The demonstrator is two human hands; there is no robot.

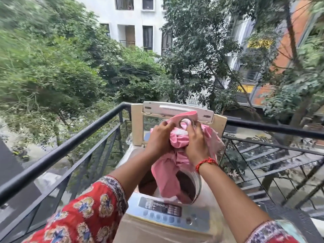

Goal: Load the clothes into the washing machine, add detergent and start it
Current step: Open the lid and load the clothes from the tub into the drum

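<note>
A top-loading washing machine (201, 204) stands on a balcony with its lid (177, 109) raised upright. Over the open drum (185, 185) hangs a pink cloth (168, 174) with metal eyelet rings along its top edge. My left hand (158, 137) grips the bunched cloth on its left side. My right hand (197, 142), with a red thread on the wrist, grips it on the right. The lower end of the cloth drops into the drum. The control panel (168, 213) faces me at the front of the machine.
A black metal railing (73, 144) runs along the left and behind the machine, continuing on the right (273, 128). Trees and apartment buildings lie beyond. A dark ledge (287, 218) sits to the right of the machine.
</note>
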